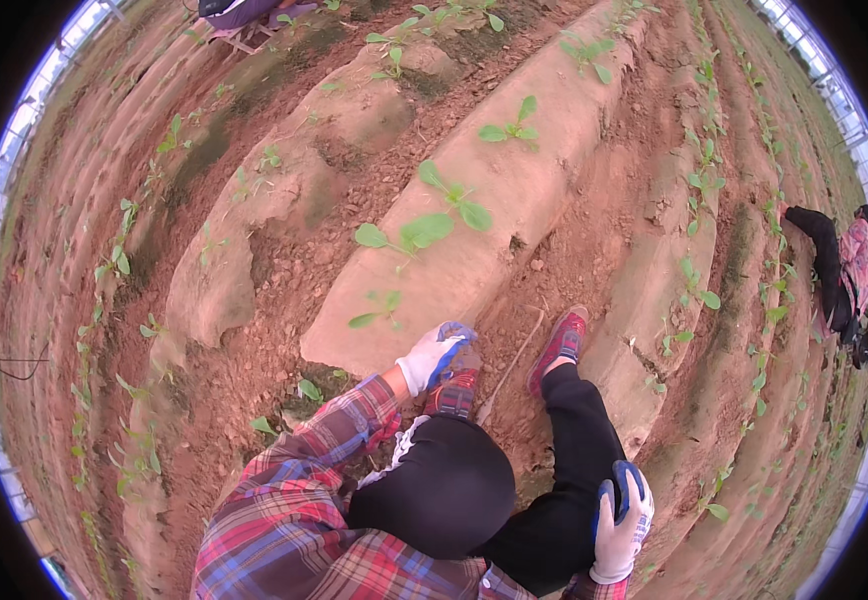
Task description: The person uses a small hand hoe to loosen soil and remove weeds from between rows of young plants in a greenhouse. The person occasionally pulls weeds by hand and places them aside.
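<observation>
My left hand (440, 356), in a white glove with a blue coated palm, is just above my left shoe (455, 391), near the close end of a smooth pale soil bed. Its fingers curl inward, and whether anything lies within them is hidden. A small leafy seedling (383, 309) grows from the bed just beyond this hand. Larger seedlings (425, 230) stand farther along the same bed. My right hand (623, 517), gloved alike, rests against my bent right leg in black trousers (588, 442). Its fingers are apart and nothing shows in it.
My right shoe (558, 346) stands in the furrow, beside a thin pale stalk or strip (513, 364). Rows of seedlings (693, 281) run along both sides. One person (850, 262) sits low at the far right; another (243, 13) is partly visible at upper left.
</observation>
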`<state>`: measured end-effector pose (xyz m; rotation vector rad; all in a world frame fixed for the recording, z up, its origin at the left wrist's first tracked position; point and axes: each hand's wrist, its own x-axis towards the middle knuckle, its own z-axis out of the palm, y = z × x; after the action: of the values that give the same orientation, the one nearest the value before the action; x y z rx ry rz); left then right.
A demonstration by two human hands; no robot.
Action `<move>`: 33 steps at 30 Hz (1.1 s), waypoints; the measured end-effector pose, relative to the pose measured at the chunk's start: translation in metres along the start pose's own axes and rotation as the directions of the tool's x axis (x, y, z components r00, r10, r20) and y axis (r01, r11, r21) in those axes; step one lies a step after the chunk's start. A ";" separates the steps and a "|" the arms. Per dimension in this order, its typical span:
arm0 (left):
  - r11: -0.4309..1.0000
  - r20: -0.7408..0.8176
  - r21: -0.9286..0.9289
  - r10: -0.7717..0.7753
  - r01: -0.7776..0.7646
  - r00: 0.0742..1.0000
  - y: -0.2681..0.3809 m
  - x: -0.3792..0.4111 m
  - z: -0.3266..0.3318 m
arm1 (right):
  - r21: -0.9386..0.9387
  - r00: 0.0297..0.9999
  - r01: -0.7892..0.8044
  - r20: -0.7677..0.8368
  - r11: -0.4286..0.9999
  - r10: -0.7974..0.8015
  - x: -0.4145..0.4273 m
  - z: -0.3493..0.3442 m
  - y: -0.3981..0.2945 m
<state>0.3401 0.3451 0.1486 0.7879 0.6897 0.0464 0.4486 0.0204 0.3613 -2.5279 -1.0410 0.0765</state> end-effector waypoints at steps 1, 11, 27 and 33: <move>0.995 0.050 -0.093 -0.024 0.029 0.998 0.002 -0.014 -0.011 | 0.052 0.991 0.131 -0.010 0.990 -0.131 0.019 0.003 -0.003; 0.928 -0.072 -0.354 0.092 -0.112 0.993 0.051 -0.143 -0.061 | 0.643 0.734 -0.534 0.675 0.549 -0.075 0.241 0.233 -0.084; 0.964 -0.333 -0.154 0.155 -0.216 0.930 0.090 -0.071 -0.152 | 0.679 0.665 -0.701 0.733 -0.220 0.145 0.248 0.302 -0.131; 0.976 -0.336 0.117 0.213 -0.184 0.917 0.108 -0.004 -0.164 | 0.638 0.641 -0.746 0.766 -0.192 0.054 0.237 0.293 -0.105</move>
<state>0.2633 0.5260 0.1410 0.9395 0.9479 0.3516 0.4906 0.3511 0.1569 -1.1627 0.1372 1.2977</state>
